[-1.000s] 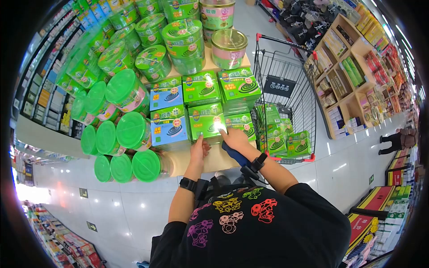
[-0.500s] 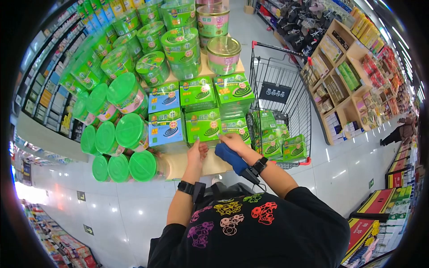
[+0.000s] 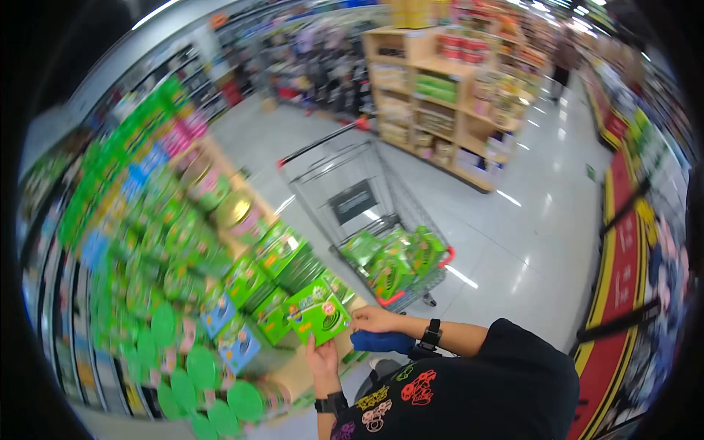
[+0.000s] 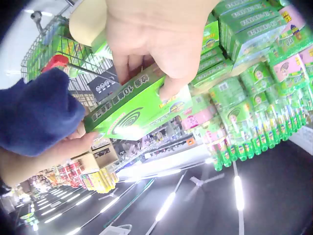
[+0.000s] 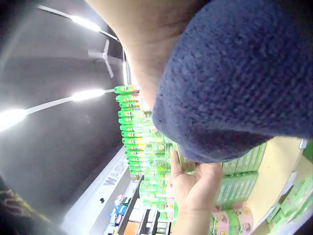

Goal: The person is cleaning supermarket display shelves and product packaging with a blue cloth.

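A green box of mosquito coils point(image 3: 317, 311), with a coil printed on its face, is held between both hands above the display. My left hand point(image 3: 323, 359) grips its near edge; in the left wrist view the thumb lies on the printed face and the fingers go behind the box. My right hand point(image 3: 372, 320) pinches the right end. Dark blue fuzzy cloth point(image 3: 381, 342) lies along the right palm and wrist, hiding most of the right fingers in the right wrist view. More green boxes point(image 3: 282, 249) and blue boxes point(image 3: 238, 345) sit stacked just beyond.
Right of the display stands a wire shopping cart point(image 3: 353, 202) with several green boxes point(image 3: 400, 258) inside. Green-lidded tubs point(image 3: 204, 367) crowd the left. Wooden shelves point(image 3: 440, 103) stand farther back, with a red-sided shelf row point(image 3: 620, 242) at far right. A person point(image 3: 563, 62) stands down the aisle.
The green box has come up off its stack in both hands and is now tilted. The head view has swung right, bringing the cart and aisle toward the middle.
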`<state>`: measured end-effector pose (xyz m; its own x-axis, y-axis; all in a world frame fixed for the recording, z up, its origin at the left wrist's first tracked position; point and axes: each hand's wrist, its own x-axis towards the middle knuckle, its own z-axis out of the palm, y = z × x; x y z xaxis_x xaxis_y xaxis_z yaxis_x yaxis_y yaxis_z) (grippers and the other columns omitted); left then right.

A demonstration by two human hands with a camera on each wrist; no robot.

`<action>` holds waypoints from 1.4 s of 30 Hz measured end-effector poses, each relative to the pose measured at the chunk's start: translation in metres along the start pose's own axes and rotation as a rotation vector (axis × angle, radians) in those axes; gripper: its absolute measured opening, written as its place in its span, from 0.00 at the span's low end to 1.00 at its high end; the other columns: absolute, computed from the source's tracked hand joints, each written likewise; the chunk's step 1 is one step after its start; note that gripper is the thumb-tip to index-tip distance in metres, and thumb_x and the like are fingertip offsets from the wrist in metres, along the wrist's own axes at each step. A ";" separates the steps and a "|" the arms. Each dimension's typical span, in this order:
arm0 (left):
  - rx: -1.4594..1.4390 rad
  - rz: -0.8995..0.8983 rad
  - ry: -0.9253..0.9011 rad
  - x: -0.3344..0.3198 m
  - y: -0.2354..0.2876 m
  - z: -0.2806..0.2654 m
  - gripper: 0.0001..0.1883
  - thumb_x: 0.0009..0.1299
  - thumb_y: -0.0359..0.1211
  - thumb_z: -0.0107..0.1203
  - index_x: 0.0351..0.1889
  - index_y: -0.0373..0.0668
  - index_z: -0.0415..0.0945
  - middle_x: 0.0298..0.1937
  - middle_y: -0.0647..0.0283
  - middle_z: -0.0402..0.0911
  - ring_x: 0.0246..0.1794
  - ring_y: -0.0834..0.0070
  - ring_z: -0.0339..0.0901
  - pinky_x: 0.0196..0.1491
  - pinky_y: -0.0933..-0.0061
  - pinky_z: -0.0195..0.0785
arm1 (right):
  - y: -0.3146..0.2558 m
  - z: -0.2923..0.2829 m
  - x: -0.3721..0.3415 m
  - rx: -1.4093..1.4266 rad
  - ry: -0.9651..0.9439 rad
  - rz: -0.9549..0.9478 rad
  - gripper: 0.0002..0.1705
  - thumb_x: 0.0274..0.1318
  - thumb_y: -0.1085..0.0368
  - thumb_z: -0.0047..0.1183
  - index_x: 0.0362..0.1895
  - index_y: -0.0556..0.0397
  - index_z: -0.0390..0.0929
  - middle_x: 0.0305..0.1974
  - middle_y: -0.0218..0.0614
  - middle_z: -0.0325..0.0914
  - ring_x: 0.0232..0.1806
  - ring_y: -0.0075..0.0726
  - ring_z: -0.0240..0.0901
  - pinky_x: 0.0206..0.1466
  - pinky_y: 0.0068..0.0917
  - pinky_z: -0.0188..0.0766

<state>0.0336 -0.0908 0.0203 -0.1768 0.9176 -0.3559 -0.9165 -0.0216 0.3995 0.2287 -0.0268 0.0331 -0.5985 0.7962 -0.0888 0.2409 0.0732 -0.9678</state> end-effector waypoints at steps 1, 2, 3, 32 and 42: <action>0.044 -0.025 -0.046 -0.004 -0.007 0.007 0.19 0.66 0.31 0.49 0.55 0.39 0.65 0.54 0.58 0.72 0.55 0.65 0.68 0.60 0.61 0.59 | -0.012 -0.007 -0.020 0.028 0.009 0.030 0.15 0.56 0.55 0.51 0.34 0.56 0.76 0.26 0.34 0.76 0.30 0.19 0.69 0.35 0.21 0.66; 0.080 -0.043 -0.089 -0.008 -0.015 0.017 0.20 0.66 0.31 0.49 0.56 0.39 0.64 0.54 0.57 0.72 0.56 0.65 0.68 0.61 0.60 0.59 | -0.015 -0.014 -0.036 0.017 0.043 0.014 0.15 0.56 0.56 0.51 0.36 0.56 0.75 0.26 0.33 0.76 0.30 0.18 0.68 0.35 0.21 0.66; 0.106 -0.071 -0.155 -0.013 -0.024 0.029 0.20 0.66 0.31 0.49 0.56 0.39 0.64 0.55 0.57 0.71 0.56 0.64 0.67 0.61 0.60 0.58 | -0.016 -0.018 -0.052 0.003 0.069 0.000 0.14 0.56 0.58 0.52 0.37 0.57 0.74 0.26 0.32 0.76 0.30 0.17 0.67 0.35 0.20 0.66; 0.463 -0.654 -0.740 -0.127 -0.254 0.130 0.34 0.61 0.61 0.48 0.57 0.48 0.63 0.51 0.60 0.71 0.52 0.58 0.69 0.60 0.49 0.56 | -0.040 -0.061 -0.341 -0.952 0.817 -0.156 0.19 0.41 0.50 0.56 0.27 0.51 0.68 0.19 0.32 0.68 0.23 0.37 0.70 0.21 0.33 0.66; 0.372 -0.808 -0.848 -0.122 -0.267 0.131 0.49 0.54 0.62 0.52 0.67 0.41 0.51 0.63 0.52 0.60 0.61 0.58 0.61 0.62 0.55 0.55 | -0.065 -0.078 -0.356 -0.960 0.730 -0.330 0.21 0.41 0.46 0.59 0.25 0.49 0.70 0.19 0.30 0.66 0.22 0.38 0.68 0.21 0.31 0.64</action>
<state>0.3469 -0.1448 0.0681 0.8109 0.5852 -0.0061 -0.4717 0.6597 0.5850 0.4859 -0.2685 0.1457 -0.2475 0.7808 0.5737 0.8033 0.4965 -0.3291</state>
